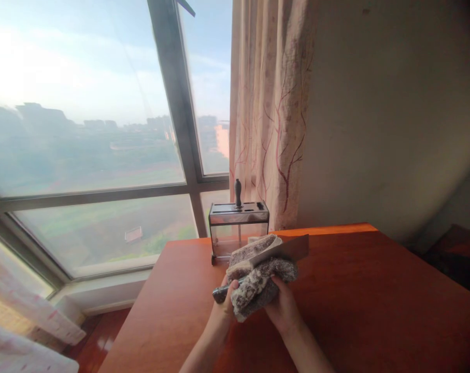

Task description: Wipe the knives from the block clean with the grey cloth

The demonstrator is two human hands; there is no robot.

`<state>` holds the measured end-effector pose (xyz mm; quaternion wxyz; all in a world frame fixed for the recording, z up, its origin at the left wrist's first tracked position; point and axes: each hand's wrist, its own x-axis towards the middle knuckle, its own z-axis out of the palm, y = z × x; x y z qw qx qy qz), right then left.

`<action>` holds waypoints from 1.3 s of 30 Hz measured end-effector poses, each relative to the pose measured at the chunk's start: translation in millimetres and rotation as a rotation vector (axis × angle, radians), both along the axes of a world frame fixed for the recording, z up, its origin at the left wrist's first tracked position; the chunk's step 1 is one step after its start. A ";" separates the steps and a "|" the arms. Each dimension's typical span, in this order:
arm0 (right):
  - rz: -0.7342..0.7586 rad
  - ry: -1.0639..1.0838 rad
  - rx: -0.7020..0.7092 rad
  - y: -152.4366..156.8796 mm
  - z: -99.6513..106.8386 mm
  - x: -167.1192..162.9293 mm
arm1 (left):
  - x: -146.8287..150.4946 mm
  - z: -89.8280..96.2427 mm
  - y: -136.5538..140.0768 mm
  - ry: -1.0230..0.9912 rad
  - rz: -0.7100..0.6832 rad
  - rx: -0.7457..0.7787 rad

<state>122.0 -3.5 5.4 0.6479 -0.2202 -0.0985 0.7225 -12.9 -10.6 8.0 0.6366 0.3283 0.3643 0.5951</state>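
Note:
In front of me, above the table, a cleaver (295, 248) lies between the folds of a fluffy grey-and-white towel (252, 290). Its broad blade points up and to the right, and the dark handle (219, 295) sticks out at the lower left. My left hand (226, 299) is closed around the handle, with its thumb against the towel's edge. On the other side, my right hand (283, 305) grips the towel near the blade, its fingers mostly hidden underneath. Behind the towel stands a knife block (238, 213) with clear sides, holding one knife with a dark upright handle.
The reddish-brown wooden table (165, 311) spreads out under my hands. Past its far edge are a large window (95, 194) and a patterned curtain (271, 129). A plain wall (367, 119) rises on the right.

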 end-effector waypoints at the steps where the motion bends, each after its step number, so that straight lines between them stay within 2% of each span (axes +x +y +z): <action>1: 0.013 -0.002 -0.010 0.2 -0.8 0.3 | -0.4 5.6 -2.7 0.000 -0.016 -0.020; 6: 0.010 -0.049 0.010 2.5 -2.6 3.6 | -5.2 31.4 -14.1 -0.070 -0.050 -0.071; 10: 0.042 -0.069 0.084 2.3 1.1 6.2 | -15.8 40.2 -14.0 -0.124 -0.061 -0.054; 16: 0.085 -0.094 0.168 -1.3 15.2 22.2 | -33.3 36.6 -7.3 -0.179 -0.022 -0.095; 19: 0.057 -0.163 0.244 -1.4 22.6 29.4 | -38.9 37.6 -5.0 -0.181 0.009 -0.127; 25: 0.011 -0.278 0.304 -1.5 28.1 30.9 | -47.8 40.1 -3.8 -0.169 -0.033 -0.165; 32: -0.073 -0.240 0.225 0.9 19.5 21.1 | -48.6 38.8 0.1 -0.227 -0.033 -0.191; 35: -0.101 -0.194 0.207 1.7 17.7 16.6 | -46.5 37.6 -0.7 -0.315 -0.018 -0.201; 39: -0.144 -0.099 0.195 1.8 20.6 15.2 | -43.5 32.6 -0.8 -0.480 -0.006 -0.128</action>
